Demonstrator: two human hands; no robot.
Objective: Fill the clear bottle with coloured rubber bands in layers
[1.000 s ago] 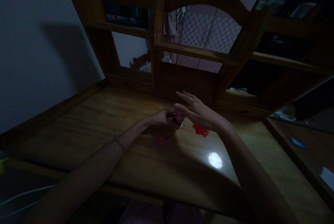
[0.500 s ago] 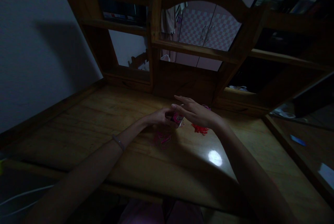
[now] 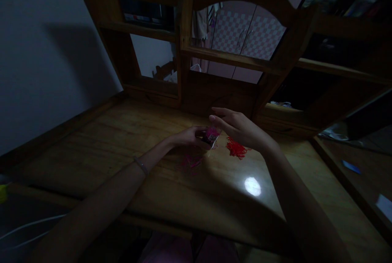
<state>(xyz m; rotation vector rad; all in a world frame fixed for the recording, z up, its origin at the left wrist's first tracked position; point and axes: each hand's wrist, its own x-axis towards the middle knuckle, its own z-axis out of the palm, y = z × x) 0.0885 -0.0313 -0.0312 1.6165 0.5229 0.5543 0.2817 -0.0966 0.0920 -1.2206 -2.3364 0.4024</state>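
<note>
My left hand (image 3: 193, 137) is wrapped round a small bundle of magenta thread (image 3: 212, 133) with a pale, shiny edge; its exact kind is too dark to make out. Above and to the right of it hovers my right hand (image 3: 237, 126), thumb and fingers stretched out and apart, with nothing visible between them. A heap of red thread (image 3: 236, 148) lies on the desk below my right hand. Loose magenta strands (image 3: 192, 161) are scattered on the wood just below my left hand.
The wooden desk (image 3: 147, 132) backs onto a shelf unit (image 3: 226, 56) with drawers. A bright light reflection (image 3: 252, 186) shows on the desk top. On the right, beyond a raised edge, lie a blue item (image 3: 351, 166) and white paper (image 3: 384, 206). A wall (image 3: 55, 71) stands at left.
My right hand has moved up and to the right, away from the bundle. More of the magenta bundle and the red heap now shows. My left hand stays nearly in place.
</note>
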